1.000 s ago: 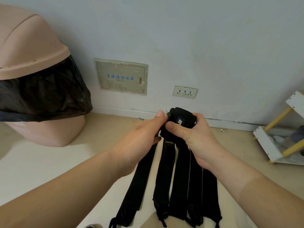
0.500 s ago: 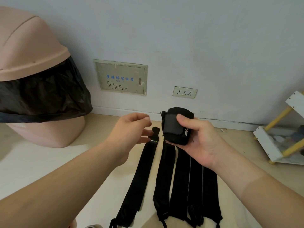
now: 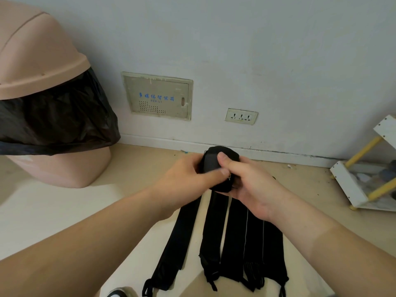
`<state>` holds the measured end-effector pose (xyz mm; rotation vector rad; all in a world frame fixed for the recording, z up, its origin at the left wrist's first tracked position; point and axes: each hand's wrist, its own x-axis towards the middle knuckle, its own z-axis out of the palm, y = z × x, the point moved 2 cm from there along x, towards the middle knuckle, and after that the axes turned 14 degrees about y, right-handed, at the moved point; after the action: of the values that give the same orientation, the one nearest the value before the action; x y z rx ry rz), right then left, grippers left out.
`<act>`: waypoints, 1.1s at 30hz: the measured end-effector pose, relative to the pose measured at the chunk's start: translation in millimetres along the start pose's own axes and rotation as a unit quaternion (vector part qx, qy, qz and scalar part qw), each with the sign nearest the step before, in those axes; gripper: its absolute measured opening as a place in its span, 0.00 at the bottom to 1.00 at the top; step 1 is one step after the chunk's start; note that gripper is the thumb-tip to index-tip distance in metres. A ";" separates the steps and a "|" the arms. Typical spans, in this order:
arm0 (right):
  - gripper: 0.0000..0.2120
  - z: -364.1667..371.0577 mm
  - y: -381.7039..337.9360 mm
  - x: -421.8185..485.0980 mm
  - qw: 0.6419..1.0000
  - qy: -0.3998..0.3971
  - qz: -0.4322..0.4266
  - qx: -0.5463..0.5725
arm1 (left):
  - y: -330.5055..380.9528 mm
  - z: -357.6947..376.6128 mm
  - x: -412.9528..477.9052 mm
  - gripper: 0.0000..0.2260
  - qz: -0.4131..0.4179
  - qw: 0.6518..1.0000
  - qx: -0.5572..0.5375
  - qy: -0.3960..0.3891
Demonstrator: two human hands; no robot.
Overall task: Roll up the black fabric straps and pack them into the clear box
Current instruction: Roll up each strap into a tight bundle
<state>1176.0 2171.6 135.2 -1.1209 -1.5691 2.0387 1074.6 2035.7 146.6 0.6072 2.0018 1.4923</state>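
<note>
Both hands clasp 1 rolled strap (image 3: 216, 166) above the floor (image 3: 64, 211), the left hand (image 3: 182, 181) pinching its side and the right hand (image 3: 255, 189) cupping it, thumb on top, over 5 flat straps (image 3: 233, 236) lying side by side.

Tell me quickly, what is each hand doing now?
Left hand: closed on the rolled black strap, thumb pressing its front.
Right hand: closed on the same roll, cradling it.

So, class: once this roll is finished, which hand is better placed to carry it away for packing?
Probably the right hand: it cradles the rolled strap from beneath, while the left hand only presses its thumb on top. The clear box isn't in view.
</note>
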 end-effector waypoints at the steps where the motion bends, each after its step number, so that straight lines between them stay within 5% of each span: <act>1: 0.16 0.7 1.1 0.2 1.000 0.002 0.005 -0.005 | -1.9 1.4 -0.6 0.12 0.012 1.000 0.024 0.002; 7: 0.17 17.2 4.7 -7.2 0.980 0.045 -0.062 -0.182 | -9.2 2.5 4.1 0.10 -0.013 0.997 0.076 -0.012; 19: 0.15 35.0 -1.8 -15.6 0.987 0.019 -0.009 -0.159 | -21.3 -19.8 7.7 0.16 0.005 0.993 0.116 0.033; 25: 0.17 38.0 9.5 -22.2 0.988 0.047 -0.024 -0.148 | -26.7 -27.7 1.5 0.15 -0.047 0.989 0.139 -0.009; 29: 0.17 55.5 17.3 -22.1 0.986 0.025 -0.005 -0.163 | -33.2 -49.8 7.7 0.12 -0.053 0.986 0.156 -0.028; 33: 0.24 80.5 38.1 -0.6 0.939 -0.075 0.014 -0.335 | -82.4 -81.8 23.4 0.20 -0.083 0.980 0.182 -0.002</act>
<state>1123.6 2105.4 106.9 -1.2129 -2.4432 1.6613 1000.1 1970.5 81.5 0.5701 2.2813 1.0327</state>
